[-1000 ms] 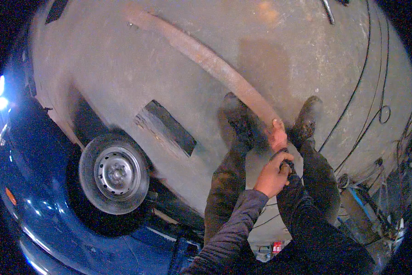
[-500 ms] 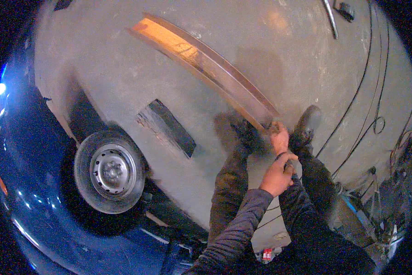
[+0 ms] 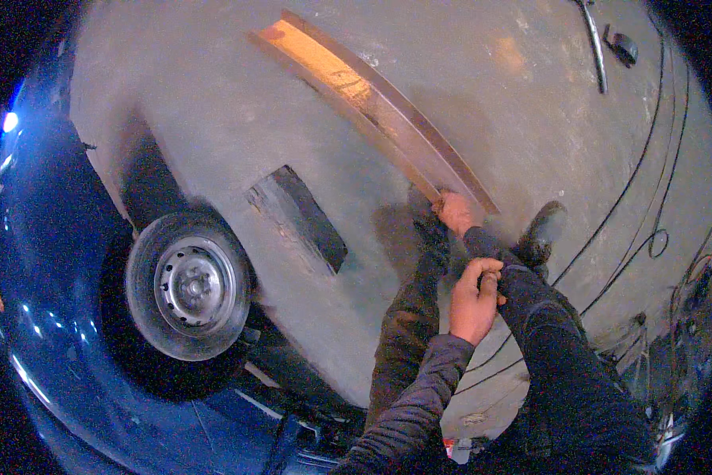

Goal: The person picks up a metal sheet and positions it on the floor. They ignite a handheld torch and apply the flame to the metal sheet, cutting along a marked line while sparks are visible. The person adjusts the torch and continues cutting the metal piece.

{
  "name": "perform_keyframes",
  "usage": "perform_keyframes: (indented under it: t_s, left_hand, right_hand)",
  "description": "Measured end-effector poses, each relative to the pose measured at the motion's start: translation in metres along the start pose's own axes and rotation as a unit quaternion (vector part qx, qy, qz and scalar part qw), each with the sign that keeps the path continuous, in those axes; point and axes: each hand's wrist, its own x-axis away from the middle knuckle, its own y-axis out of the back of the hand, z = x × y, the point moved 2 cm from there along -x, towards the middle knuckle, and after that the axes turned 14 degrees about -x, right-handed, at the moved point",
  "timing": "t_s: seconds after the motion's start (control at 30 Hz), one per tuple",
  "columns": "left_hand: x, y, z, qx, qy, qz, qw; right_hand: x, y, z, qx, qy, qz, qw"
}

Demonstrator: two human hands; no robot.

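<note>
Fingers [image 3: 451,207] of my right hand [image 3: 456,214] are wrapped tight on the near end of a long rusty metal channel [image 3: 372,103], which runs up and left away from them over the concrete floor [image 3: 213,119]. Left hand [image 3: 475,297] sits just below, curled into a fist on my trouser leg [image 3: 546,332] (can't tell if it pinches cloth). Boot [image 3: 542,229] right of the gripping fingers; dark slab [image 3: 300,214] and car wheel [image 3: 188,285] well left.

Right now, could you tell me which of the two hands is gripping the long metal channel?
The right hand grips the channel's near end; the left hand rests by the knee.
</note>
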Motion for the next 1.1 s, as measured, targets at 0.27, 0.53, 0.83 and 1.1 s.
perform_keyframes:
  t_s: [0.27,0.53,0.83,1.1]
  left_hand:
    - [-0.047,-0.004,0.004,0.076,-0.032,-0.090,0.993]
    - [-0.083,0.001,0.010,0.078,0.072,-0.166,0.980]
    - [-0.185,0.027,-0.073,0.169,0.093,0.025,0.981]
    - [-0.206,-0.008,-0.051,-0.057,0.109,0.121,0.985]
  right_hand:
    - [-0.001,0.061,0.004,0.009,0.056,-0.067,0.996]
    - [0.122,0.175,-0.009,0.137,0.054,-0.002,0.989]
    - [0.323,0.280,0.055,0.198,-0.019,-0.008,0.980]
    - [0.369,0.267,0.043,0.126,-0.055,-0.039,0.990]
